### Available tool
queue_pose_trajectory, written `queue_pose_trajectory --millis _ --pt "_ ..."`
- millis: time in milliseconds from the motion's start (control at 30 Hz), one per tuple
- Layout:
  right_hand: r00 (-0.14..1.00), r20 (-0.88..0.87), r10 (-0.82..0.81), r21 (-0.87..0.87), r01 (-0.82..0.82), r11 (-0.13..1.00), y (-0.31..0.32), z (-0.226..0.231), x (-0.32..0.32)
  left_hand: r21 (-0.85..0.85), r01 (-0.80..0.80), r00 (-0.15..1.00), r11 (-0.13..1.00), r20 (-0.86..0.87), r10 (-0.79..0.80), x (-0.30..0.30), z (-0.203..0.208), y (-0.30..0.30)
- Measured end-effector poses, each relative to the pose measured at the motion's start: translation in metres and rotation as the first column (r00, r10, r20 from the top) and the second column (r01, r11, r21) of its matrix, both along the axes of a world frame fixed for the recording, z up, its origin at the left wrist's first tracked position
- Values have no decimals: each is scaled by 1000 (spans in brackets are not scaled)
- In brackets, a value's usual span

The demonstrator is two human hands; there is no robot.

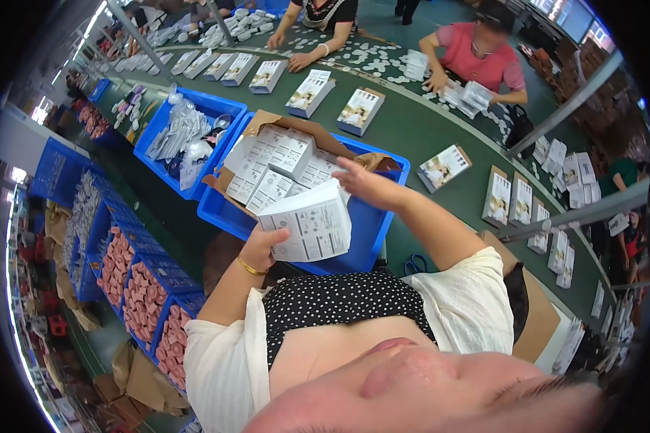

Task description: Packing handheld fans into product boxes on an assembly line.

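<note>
My left hand is gripping a thick stack of printed white leaflets by its left edge, thumb lying on top; my right hand is hovering at the stack's upper right corner, fingers loosely spread and holding nothing, though I cannot tell whether they are touching the paper; the stack is tilting over the near side of a blue plastic crate; inside that crate an open cardboard carton is holding more leaflet bundles; to the left, a second blue crate is containing clear plastic bags; blue-handled scissors are lying right of the stack; beyond, photo-printed boxes are sitting on a green conveyor belt, where a co-worker in a red vest is handling white packets.
</note>
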State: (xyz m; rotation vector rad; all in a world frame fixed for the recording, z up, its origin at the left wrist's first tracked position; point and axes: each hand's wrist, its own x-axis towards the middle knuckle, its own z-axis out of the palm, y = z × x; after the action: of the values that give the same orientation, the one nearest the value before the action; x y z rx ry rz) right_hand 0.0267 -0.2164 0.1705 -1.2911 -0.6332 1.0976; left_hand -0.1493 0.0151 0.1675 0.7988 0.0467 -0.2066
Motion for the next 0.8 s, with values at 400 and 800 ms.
queue_pose_trajectory --millis 400,800 --pt "916 37 -401 -327 390 861 7 -20 -35 147 -28 964 989 -259 66 64 -45 -26" --pt "743 -455 -492 -186 460 868 -46 20 -20 89 202 957 975 -230 -177 84 -22 -40"
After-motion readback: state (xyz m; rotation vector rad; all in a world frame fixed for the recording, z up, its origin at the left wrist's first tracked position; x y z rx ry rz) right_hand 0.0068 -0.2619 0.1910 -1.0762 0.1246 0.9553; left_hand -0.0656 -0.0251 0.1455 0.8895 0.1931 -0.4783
